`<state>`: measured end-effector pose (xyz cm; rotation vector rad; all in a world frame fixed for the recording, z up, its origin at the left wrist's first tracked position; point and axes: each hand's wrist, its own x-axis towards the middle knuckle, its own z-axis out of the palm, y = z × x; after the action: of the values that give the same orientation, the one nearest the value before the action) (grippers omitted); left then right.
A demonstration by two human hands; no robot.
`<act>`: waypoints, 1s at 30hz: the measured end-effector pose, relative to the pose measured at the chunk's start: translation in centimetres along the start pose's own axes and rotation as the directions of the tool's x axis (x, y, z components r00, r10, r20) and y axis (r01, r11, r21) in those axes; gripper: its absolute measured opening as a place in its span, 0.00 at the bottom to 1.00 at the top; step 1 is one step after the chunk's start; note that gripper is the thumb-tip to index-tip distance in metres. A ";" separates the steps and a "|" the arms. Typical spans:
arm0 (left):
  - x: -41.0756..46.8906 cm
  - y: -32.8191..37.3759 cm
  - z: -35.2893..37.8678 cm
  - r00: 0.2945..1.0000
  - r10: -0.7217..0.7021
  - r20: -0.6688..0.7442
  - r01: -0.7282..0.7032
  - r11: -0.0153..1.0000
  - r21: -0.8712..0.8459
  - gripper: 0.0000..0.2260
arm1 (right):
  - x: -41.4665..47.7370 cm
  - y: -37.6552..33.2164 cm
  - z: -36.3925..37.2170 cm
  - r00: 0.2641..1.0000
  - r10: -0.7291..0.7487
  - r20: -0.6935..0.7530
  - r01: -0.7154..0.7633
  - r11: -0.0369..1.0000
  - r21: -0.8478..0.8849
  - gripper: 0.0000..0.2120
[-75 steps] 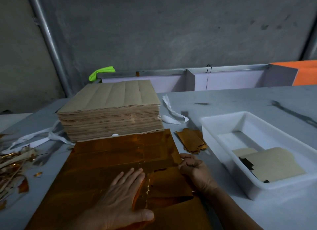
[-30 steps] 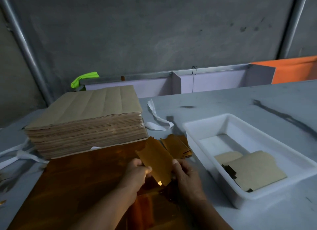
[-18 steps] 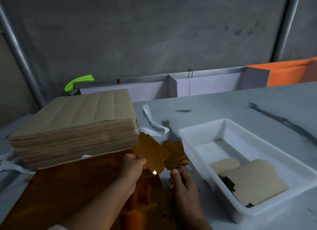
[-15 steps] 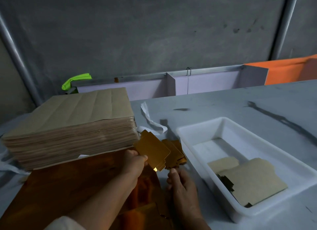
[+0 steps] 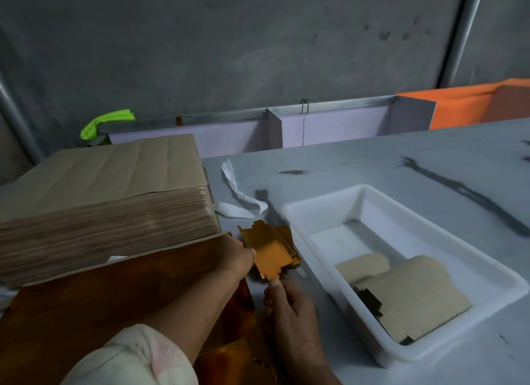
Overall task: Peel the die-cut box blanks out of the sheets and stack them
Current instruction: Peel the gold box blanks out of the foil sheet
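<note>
Far left of the hands: thick stack of sheets (image 5: 109, 201), looks untouched, so most of the job is left. Gold sheet (image 5: 114, 293) lies under the left forearm. Left hand (image 5: 238, 255) pinches one gold blank (image 5: 269, 255) at the small pile of blanks (image 5: 285, 235). Right hand (image 5: 289, 301) is curled at the blank's corner; can't tell if it grips. White tray (image 5: 301, 212) sits just right of the pile; nothing blocks.

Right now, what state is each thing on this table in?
left hand, pinching the gold blank at the blank pile.
right hand, thumb by the blank's edge, grip unclear.
gold sheet, flat, foil side up.
sheet stack, tall, brown side up.
white tray, holding brown-side-up pieces.
</note>
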<state>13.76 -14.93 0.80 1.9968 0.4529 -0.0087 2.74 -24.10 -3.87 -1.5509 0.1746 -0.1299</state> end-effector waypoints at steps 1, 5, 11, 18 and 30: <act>0.0 0.1 0.2 1.000 0.004 0.000 -0.004 1.000 0.026 0.12 | 0.1 0.1 0.0 1.000 -0.009 -0.001 0.009 1.000 -0.011 0.16; 0.1 0.6 0.9 0.999 -0.033 0.011 0.032 0.992 0.125 0.16 | 0.3 0.5 0.0 0.999 -0.037 -0.008 0.036 0.997 -0.068 0.15; 0.6 1.4 1.2 0.997 -0.072 0.022 0.066 0.975 0.210 0.14 | 0.5 0.9 0.3 0.999 -0.040 -0.001 0.040 0.992 -0.123 0.13; 0.5 2.0 1.4 0.994 -0.046 0.101 0.031 0.989 0.147 0.14 | 0.7 1.0 0.2 0.999 -0.045 0.010 0.046 0.981 -0.190 0.15; -3.0 -1.2 -4.4 0.972 0.194 0.134 -0.217 0.960 0.180 0.16 | -0.3 0.0 0.1 0.998 -0.042 0.044 0.052 0.967 -0.251 0.16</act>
<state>9.77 -11.59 2.39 2.2138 0.1730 -0.0396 2.49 -23.91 -3.82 -1.8108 0.1277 -0.1191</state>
